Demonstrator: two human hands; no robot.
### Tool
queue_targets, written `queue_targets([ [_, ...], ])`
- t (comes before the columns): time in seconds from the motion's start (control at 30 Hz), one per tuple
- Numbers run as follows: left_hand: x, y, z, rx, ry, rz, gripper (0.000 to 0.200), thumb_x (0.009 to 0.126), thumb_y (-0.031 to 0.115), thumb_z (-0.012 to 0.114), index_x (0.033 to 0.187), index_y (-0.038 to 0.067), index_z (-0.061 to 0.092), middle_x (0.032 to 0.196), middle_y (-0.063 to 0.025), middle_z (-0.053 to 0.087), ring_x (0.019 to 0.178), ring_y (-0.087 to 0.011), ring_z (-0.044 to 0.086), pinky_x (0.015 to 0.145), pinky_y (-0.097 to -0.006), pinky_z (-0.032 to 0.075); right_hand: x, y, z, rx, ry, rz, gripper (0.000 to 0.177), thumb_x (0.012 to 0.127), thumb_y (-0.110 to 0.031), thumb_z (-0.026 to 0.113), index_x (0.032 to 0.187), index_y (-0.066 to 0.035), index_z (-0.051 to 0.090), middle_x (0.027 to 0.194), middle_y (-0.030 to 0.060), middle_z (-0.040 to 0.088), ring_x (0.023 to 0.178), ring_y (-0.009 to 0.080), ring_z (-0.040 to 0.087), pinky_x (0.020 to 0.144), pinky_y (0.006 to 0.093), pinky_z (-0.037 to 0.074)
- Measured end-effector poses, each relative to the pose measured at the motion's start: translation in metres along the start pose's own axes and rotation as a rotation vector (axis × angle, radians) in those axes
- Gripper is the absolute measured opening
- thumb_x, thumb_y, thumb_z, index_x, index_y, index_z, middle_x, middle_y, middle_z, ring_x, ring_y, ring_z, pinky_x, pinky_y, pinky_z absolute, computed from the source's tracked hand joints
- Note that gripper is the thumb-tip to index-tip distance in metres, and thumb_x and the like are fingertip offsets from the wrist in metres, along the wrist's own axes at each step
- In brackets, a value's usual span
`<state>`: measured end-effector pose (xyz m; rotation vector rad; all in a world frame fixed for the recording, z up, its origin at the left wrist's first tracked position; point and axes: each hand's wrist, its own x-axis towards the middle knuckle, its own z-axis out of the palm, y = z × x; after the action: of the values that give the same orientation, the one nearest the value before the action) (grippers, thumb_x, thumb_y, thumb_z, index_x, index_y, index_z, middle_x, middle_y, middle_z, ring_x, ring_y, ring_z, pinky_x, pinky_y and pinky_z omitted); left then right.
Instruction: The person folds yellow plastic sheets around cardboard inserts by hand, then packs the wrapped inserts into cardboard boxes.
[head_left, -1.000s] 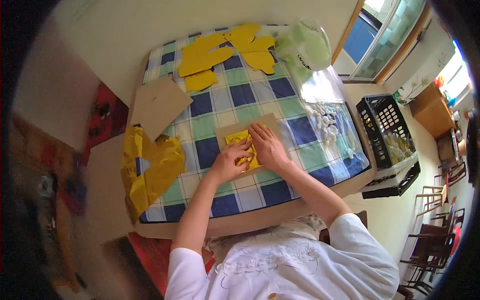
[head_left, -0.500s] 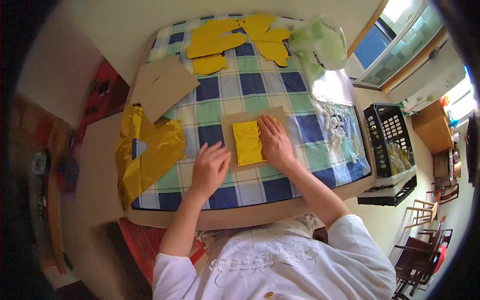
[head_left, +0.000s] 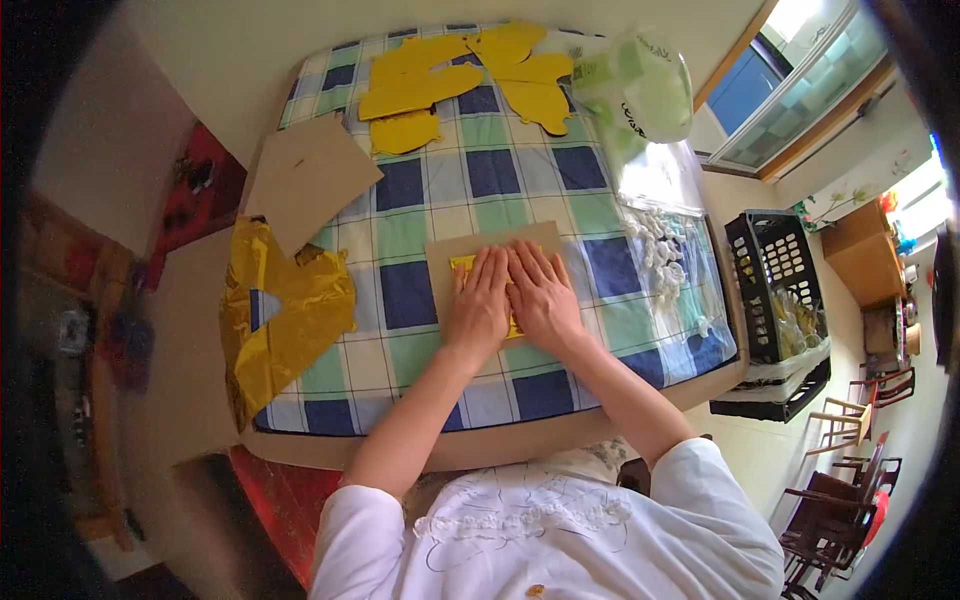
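Both hands lie flat, side by side, on a folded yellow foil-like sheet (head_left: 515, 329). My left hand (head_left: 478, 305) covers its left part, and my right hand (head_left: 544, 303) covers the right part. The fingers of each are stretched out and point away from me. Only small bits of the yellow sheet show around and between them. Under it lies a square of brown cardboard (head_left: 439, 252), on a blue, green and white checked cloth (head_left: 405, 295).
Shiny gold foil (head_left: 290, 315) lies at the left, partly under a larger cardboard sheet (head_left: 318, 175). Flat yellow shapes (head_left: 420, 92) lie at the far side. A green-white plastic bag (head_left: 640, 90) and small white pieces (head_left: 660, 255) are at right. A black crate (head_left: 775, 285) stands beyond the edge.
My left hand has moved right and forward from the cloth onto the yellow sheet, beside my right hand. My right hand has shifted slightly and stays on the sheet.
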<state>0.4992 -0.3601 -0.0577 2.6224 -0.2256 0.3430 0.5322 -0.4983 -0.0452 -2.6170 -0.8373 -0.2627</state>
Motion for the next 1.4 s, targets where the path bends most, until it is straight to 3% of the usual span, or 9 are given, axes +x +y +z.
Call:
queue_targets([
  [0.2,-0.008,0.006,-0.008,0.317,-0.013,-0.094,0.060,0.091,0.037,0.049,0.143,0.011,0.037,0.152,-0.0102,0.028,0.142,-0.0341,0.020,0.108,-0.0672,0.010,-0.003,0.003,-0.007,-0.044,-0.063,0.057,0.055,0.096,-0.033,0.043,0.143,-0.006,0.035,0.150,0.0160,0.031,0.141,0.0286,0.024,0.114,0.0519,0.013],
  [0.4,-0.008,0.000,-0.020,0.266,-0.135,-0.247,0.075,0.091,0.051,0.047,0.148,0.008,0.024,0.156,-0.0091,0.018,0.145,-0.0270,0.012,0.109,-0.0667,0.002,-0.005,0.008,-0.012,-0.068,-0.074,0.077,0.058,0.098,-0.037,0.040,0.145,-0.004,0.030,0.151,0.0166,0.028,0.142,0.0288,0.021,0.114,0.0521,0.011],
  [0.8,-0.010,-0.015,-0.049,0.304,-0.055,-0.334,0.052,0.097,0.034,0.041,0.142,0.007,0.038,0.152,-0.0069,0.030,0.143,-0.0250,0.020,0.110,-0.0634,0.008,-0.004,0.005,-0.014,-0.091,-0.087,0.095,0.057,0.098,-0.037,0.037,0.144,-0.004,0.031,0.151,0.0145,0.028,0.143,0.0258,0.018,0.115,0.0510,0.011],
  [0.9,0.007,-0.004,-0.026,0.043,0.187,-0.015,0.047,0.096,0.029,0.043,0.138,0.007,0.043,0.150,-0.0076,0.034,0.142,-0.0266,0.021,0.111,-0.0613,0.012,-0.004,0.004,-0.012,-0.095,-0.107,0.109,0.056,0.097,-0.034,0.037,0.143,-0.003,0.034,0.151,0.0146,0.028,0.143,0.0259,0.019,0.115,0.0514,0.011],
  [1.03,0.007,0.011,-0.001,0.173,-0.100,-0.040,0.050,0.095,0.030,0.044,0.142,0.014,0.040,0.150,-0.0073,0.033,0.142,-0.0275,0.022,0.110,-0.0617,0.014,-0.007,0.012,-0.006,-0.063,-0.064,0.071,0.053,0.096,-0.030,0.037,0.142,-0.002,0.036,0.150,0.0157,0.031,0.142,0.0263,0.021,0.115,0.0519,0.011],
  [1.23,0.001,0.011,-0.002,0.273,-0.113,0.023,0.056,0.092,0.042,0.045,0.144,0.023,0.037,0.152,-0.0080,0.028,0.143,-0.0302,0.018,0.110,-0.0638,0.010,-0.005,0.028,-0.007,0.043,-0.063,0.025,0.050,0.095,-0.023,0.039,0.140,-0.001,0.038,0.146,0.0156,0.037,0.140,0.0271,0.027,0.114,0.0519,0.015],
  [1.33,0.001,0.018,-0.012,0.267,-0.181,-0.001,0.059,0.091,0.047,0.045,0.145,0.024,0.036,0.154,-0.0091,0.025,0.143,-0.0310,0.016,0.111,-0.0633,0.009,0.022,0.070,-0.035,-0.134,0.011,-0.008,0.038,0.091,-0.020,0.049,0.126,-0.007,0.053,0.125,0.0155,0.056,0.117,0.0320,0.053,0.103,0.0498,0.034],
  [1.37,0.001,0.017,-0.011,0.266,-0.184,-0.002,0.060,0.091,0.048,0.045,0.145,0.024,0.036,0.154,-0.0092,0.025,0.144,-0.0310,0.015,0.111,-0.0633,0.009,0.034,0.096,-0.042,0.012,0.293,-0.018,0.028,0.088,-0.021,0.055,0.113,-0.009,0.059,0.105,0.0152,0.062,0.097,0.0348,0.059,0.089,0.0476,0.044],
  [1.4,0.002,0.015,-0.009,0.266,-0.185,-0.002,0.060,0.090,0.049,0.045,0.145,0.024,0.036,0.154,-0.0093,0.025,0.144,-0.0311,0.015,0.111,-0.0633,0.008,0.049,0.120,-0.053,-0.054,0.297,0.207,0.023,0.086,-0.023,0.060,0.103,-0.008,0.062,0.097,0.0161,0.062,0.090,0.0353,0.058,0.081,0.0460,0.046],
])
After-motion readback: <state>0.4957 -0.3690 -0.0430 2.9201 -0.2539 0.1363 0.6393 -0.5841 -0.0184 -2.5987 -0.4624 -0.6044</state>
